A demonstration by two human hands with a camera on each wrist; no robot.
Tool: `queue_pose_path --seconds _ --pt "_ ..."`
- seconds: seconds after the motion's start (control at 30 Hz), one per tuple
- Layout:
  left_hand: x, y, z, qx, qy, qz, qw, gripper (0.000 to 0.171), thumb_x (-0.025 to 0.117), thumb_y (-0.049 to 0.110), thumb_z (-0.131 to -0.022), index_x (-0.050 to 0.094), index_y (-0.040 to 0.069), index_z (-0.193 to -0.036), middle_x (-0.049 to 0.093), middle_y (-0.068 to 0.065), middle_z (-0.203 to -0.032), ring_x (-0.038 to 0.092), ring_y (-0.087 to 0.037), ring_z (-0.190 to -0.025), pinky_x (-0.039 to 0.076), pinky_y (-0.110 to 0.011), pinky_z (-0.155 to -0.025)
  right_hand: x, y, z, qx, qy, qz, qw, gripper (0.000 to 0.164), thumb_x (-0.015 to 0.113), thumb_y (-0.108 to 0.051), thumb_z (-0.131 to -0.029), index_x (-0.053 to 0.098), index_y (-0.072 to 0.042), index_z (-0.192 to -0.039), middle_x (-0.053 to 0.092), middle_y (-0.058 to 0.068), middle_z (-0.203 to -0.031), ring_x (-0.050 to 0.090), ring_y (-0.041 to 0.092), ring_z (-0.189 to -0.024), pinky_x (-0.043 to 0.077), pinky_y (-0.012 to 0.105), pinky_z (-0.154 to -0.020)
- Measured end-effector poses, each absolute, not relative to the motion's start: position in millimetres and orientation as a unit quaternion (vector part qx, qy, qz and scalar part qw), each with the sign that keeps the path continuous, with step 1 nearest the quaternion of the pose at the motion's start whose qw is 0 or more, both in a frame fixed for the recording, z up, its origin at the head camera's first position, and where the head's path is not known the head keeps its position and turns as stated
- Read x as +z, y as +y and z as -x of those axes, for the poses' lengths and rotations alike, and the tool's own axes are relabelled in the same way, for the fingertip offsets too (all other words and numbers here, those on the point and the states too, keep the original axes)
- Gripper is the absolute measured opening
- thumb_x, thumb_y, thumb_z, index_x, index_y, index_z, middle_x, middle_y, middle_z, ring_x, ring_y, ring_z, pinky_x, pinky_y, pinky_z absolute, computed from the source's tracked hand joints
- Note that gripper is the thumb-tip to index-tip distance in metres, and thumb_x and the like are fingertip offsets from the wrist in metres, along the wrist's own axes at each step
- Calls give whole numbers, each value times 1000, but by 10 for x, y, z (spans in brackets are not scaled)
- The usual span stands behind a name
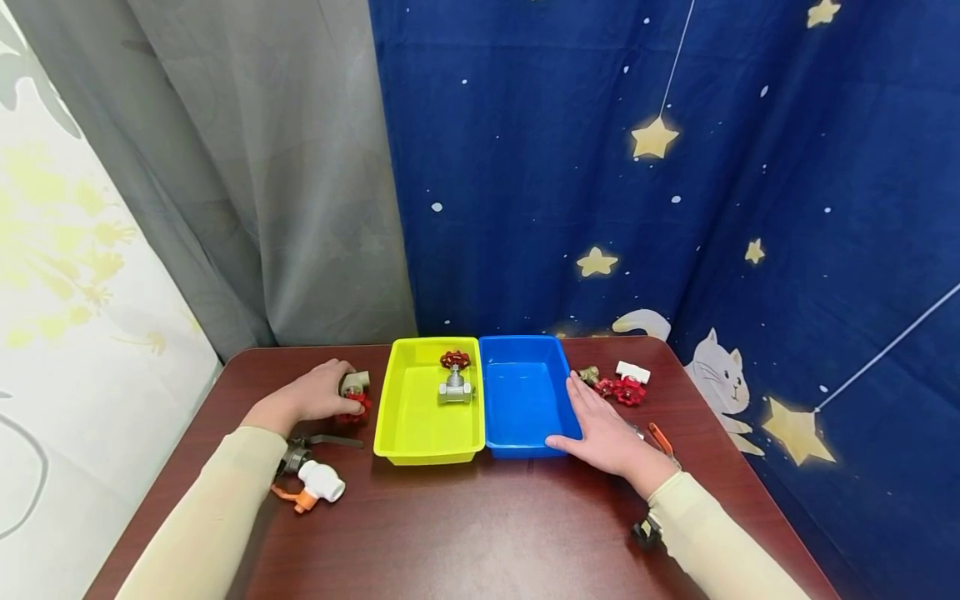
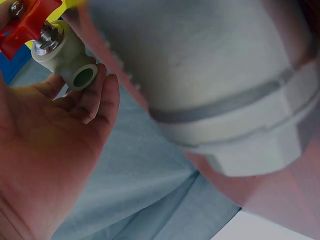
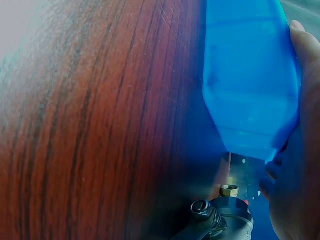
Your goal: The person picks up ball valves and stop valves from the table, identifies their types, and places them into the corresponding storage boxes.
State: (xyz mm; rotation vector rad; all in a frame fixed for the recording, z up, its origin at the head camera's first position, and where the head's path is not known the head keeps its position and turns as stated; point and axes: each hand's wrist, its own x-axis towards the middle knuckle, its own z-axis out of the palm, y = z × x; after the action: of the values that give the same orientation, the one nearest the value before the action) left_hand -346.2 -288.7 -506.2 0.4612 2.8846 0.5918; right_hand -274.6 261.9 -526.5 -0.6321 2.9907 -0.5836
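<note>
My left hand [image 1: 318, 395] is at the left of the yellow tray [image 1: 390, 400], holding a stop valve with a grey-beige plastic body [image 2: 67, 57] and a red handwheel [image 2: 27, 25]. In the left wrist view, fingers lie behind its body; part of the thumb shows by the handwheel. My right hand [image 1: 606, 435] rests on the right rim of the blue tray [image 1: 528, 450], fingers straight and thumb over the near edge. A metal gate valve [image 1: 454, 387] with a red handwheel lies inside the yellow tray.
Left of the trays are a metal lever valve [image 1: 298, 457] and a white ball valve [image 1: 321, 482] with an orange handle. On the right lie red-wheeled valves [image 1: 628, 391], a brass fitting [image 1: 589, 375] and an orange-handled valve [image 1: 660, 439]. Curtains [image 1: 525, 208] stand behind the table.
</note>
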Motion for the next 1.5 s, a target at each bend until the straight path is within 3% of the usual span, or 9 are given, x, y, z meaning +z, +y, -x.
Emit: queue_pose_path --seconds 0.4,0.7,1.1,1.5 --pt "-4928 -2871 3482 199 964 -168 51 81 87 49 -90 58 -4 -144 63 -14 -126 59 -32 -111 54 -56 -101 -5270 2621 2749 -189 961 200 18 114 70 -67 -101 13 -4 -177 10 15 -185 19 47 -167 24 72 -127" --pt "-4842 -2815 3454 206 963 -171 42 81 85 52 -91 58 -2 -146 62 -16 -135 58 -34 -117 54 -59 -105 -5261 2619 2745 -190 961 198 20 114 70 -67 -101 13 -5 -177 10 15 -185 19 47 -166 24 73 -127" --pt "-4704 -2704 3451 196 964 -178 25 75 82 49 -94 61 0 -147 63 -11 -126 59 -30 -111 57 -54 -98 -5273 2622 2753 -190 961 199 20 114 70 -67 -101 13 -5 -177 10 15 -185 19 47 -166 24 72 -127" --pt "-4594 -2545 3487 187 963 -190 26 76 83 48 -92 61 1 -147 63 -11 -129 58 -31 -114 55 -54 -101 -5261 2620 2752 -187 962 197 25 114 70 -67 -101 12 -4 -177 10 16 -185 18 47 -167 23 72 -127"
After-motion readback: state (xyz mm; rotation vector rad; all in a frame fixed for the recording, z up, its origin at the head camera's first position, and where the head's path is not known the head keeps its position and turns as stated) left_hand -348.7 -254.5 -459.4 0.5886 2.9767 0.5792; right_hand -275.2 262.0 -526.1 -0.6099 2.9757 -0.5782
